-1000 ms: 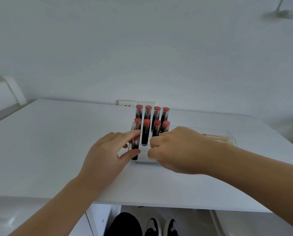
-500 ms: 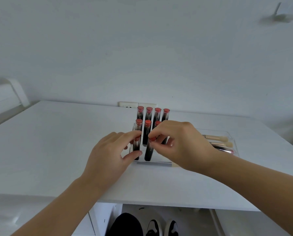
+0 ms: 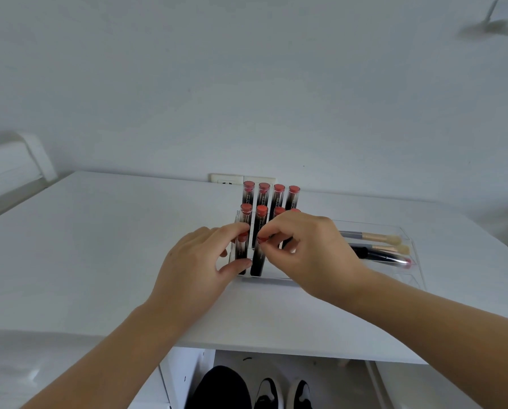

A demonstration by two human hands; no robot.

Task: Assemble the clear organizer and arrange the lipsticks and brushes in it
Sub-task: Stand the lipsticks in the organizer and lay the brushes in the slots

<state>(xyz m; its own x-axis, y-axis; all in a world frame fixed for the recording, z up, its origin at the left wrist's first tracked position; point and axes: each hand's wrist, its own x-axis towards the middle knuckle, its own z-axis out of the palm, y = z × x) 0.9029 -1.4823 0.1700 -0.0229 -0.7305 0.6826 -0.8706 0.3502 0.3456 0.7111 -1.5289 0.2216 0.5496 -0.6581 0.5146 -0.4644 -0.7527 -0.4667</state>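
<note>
White surface point(image 3: 99, 261) now shows the right hand point(image 3: 311, 252) pinching a newly seated front-row lipstick point(image 3: 258, 258), the left hand point(image 3: 196, 267) gripping its neighbour point(image 3: 241, 249); racks nearly full.

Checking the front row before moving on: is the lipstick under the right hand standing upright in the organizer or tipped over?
Upright. The lipstick stands vertically in the clear organizer, the right hand pinching its red top.

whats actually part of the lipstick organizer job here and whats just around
Part of the job:
- clear organizer
- lipsticks standing in it
- brushes lying in its right section
- left hand, right hand

Just around:
- wall socket
- shoes under the table
</note>
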